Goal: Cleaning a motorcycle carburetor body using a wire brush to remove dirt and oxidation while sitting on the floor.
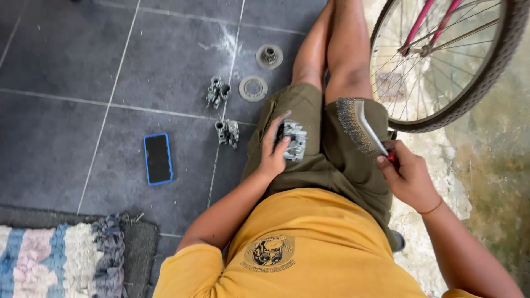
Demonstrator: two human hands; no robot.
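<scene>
To the left, dark floor tiles (72,72) lie open, broken only by a phone (158,159), two small metal parts (218,91) (227,132), two rings (253,88) (269,56) and a rug (66,254). To the right, the bicycle wheel (458,66) stands close beside the knees, blocking that side.

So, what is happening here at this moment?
A person sits on the floor with a bicycle wheel at the right. The left hand holds a small grey metal part on the lap. The right hand holds a wire brush, bristles over the thigh, apart from the part. Two similar parts, two round rings and a phone lie on the tiles.
</scene>
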